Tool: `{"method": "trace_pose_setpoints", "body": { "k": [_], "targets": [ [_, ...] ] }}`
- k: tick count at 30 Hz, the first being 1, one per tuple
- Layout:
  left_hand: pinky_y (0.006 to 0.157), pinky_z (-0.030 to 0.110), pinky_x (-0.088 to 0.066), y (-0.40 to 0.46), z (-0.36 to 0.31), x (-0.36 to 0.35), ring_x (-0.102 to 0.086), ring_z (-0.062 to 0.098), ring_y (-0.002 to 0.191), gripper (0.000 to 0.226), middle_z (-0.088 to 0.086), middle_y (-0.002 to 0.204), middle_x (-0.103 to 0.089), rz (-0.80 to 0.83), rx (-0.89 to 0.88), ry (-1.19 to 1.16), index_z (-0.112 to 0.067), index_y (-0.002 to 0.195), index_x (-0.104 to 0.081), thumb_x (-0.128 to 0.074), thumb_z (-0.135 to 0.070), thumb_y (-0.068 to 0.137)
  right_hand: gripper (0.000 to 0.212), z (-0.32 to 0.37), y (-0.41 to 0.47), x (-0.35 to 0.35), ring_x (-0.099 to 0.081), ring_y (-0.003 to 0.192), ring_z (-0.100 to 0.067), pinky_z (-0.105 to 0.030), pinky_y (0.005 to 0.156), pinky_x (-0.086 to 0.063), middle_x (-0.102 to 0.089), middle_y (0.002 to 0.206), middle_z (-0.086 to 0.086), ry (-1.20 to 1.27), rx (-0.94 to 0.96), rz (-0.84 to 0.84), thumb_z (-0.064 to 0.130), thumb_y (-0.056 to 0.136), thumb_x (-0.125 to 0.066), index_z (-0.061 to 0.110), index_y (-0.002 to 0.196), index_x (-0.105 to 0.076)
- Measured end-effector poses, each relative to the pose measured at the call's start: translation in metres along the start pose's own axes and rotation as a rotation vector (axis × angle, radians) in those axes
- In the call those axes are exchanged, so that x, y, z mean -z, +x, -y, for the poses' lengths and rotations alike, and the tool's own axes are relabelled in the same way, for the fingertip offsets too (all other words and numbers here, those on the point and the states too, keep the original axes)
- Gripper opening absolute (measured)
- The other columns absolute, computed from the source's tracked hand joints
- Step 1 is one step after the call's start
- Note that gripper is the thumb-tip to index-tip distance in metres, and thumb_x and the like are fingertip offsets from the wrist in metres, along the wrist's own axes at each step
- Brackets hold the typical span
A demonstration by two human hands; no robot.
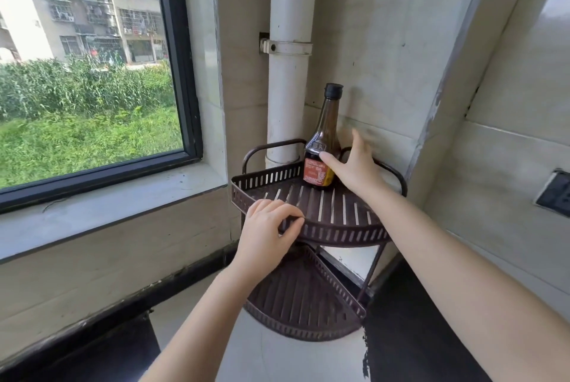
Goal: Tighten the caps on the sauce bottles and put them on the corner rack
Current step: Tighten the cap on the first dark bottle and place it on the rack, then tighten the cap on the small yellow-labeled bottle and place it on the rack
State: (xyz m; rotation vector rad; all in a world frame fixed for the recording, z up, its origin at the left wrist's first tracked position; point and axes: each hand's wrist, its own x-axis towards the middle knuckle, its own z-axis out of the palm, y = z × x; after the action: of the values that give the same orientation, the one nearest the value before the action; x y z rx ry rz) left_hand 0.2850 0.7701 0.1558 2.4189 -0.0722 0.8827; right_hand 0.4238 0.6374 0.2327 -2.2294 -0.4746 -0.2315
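Observation:
A dark brown sauce bottle (pixel 326 125) with a black cap (pixel 333 91) and a red label stands upright at the back of the corner rack's top shelf (pixel 339 235). My right hand (pixel 354 168) is just to the right of the bottle. Its thumb touches the label and its fingers are spread apart, not wrapped around the glass. My left hand (pixel 265 233) grips the front rim of the top shelf, fingers curled over the edge. The cap sits down on the neck.
The rack's lower shelf (pixel 296 298) holds nothing. A white pipe (pixel 288 73) runs up the corner behind the rack. A window (pixel 92 73) and grey sill (pixel 108 208) lie to the left, a wall socket (pixel 555 193) to the right.

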Motion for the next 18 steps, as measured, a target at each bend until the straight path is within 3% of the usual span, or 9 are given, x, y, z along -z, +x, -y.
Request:
{"method": "trace_pose_setpoints", "body": {
  "k": [2,4,6,8,13,15,18],
  "targets": [
    [0.093,0.029,-0.038,-0.002,-0.009,0.006,-0.055,0.014,0.095,0.012,-0.009,0.093,-0.063,0.003,0.001,-0.024,-0.02,0.094,-0.066,-0.06,-0.023,0.084,0.073,0.003,-0.025,0.021,-0.036,0.135,-0.021,-0.034,0.107,-0.033,-0.032,0.151,-0.007,0.06,0.041,0.006,0.043,0.087,-0.059,0.018,0.145,-0.023],
    [0.091,0.018,-0.035,-0.013,-0.023,0.013,-0.05,0.009,0.103,0.018,-0.007,0.105,-0.06,-0.03,0.021,-0.077,-0.018,0.102,-0.064,-0.061,-0.017,0.085,0.056,-0.002,-0.062,0.043,-0.046,0.125,-0.012,-0.03,0.102,-0.037,-0.044,0.141,-0.001,0.168,0.074,0.012,0.038,0.089,-0.057,0.023,0.138,-0.036],
    [0.089,0.009,-0.035,-0.034,-0.038,0.016,-0.049,0.003,0.102,0.02,-0.011,0.105,-0.058,-0.038,0.069,-0.165,-0.019,0.104,-0.062,-0.06,-0.014,0.085,0.036,-0.016,-0.109,0.063,-0.053,0.116,-0.006,-0.037,0.102,-0.044,-0.054,0.129,0.005,0.317,0.097,0.022,0.032,0.091,-0.056,0.031,0.126,-0.048],
    [0.088,0.01,-0.041,-0.066,-0.049,0.008,-0.054,0.0,0.098,0.021,-0.013,0.102,-0.059,0.036,0.114,-0.263,-0.023,0.104,-0.061,-0.059,-0.013,0.085,0.024,-0.04,-0.161,0.076,-0.058,0.11,-0.005,-0.042,0.095,-0.05,-0.061,0.115,0.01,0.422,0.046,0.044,0.029,0.091,-0.055,0.041,0.111,-0.054],
    [0.08,0.013,-0.048,-0.172,-0.074,-0.043,-0.06,0.001,0.088,0.029,-0.013,0.091,-0.063,0.327,0.304,-0.387,-0.041,0.097,-0.053,-0.061,-0.016,0.085,0.021,-0.122,-0.293,0.082,-0.061,0.105,-0.01,-0.033,0.084,-0.055,-0.065,0.11,0.005,0.433,-0.35,0.026,0.027,0.092,-0.054,0.038,0.11,-0.054],
    [0.079,0.019,-0.049,-0.215,-0.089,-0.063,-0.061,0.005,0.083,0.023,-0.011,0.083,-0.064,0.462,0.389,-0.425,-0.04,0.098,-0.053,-0.059,-0.022,0.085,0.023,-0.149,-0.341,0.082,-0.062,0.103,-0.009,-0.033,0.086,-0.054,-0.064,0.11,0.005,0.396,-0.495,0.054,0.029,0.092,-0.053,0.036,0.114,-0.052],
    [0.075,0.018,-0.047,-0.269,-0.119,-0.084,-0.059,0.001,0.078,0.025,-0.009,0.084,-0.063,0.659,0.479,-0.468,-0.033,0.097,-0.054,-0.059,-0.011,0.086,0.031,-0.173,-0.402,0.086,-0.061,0.1,-0.005,-0.037,0.093,-0.051,-0.063,0.107,0.011,0.304,-0.634,0.158,0.034,0.091,-0.052,0.034,0.122,-0.048]
  ]
}}
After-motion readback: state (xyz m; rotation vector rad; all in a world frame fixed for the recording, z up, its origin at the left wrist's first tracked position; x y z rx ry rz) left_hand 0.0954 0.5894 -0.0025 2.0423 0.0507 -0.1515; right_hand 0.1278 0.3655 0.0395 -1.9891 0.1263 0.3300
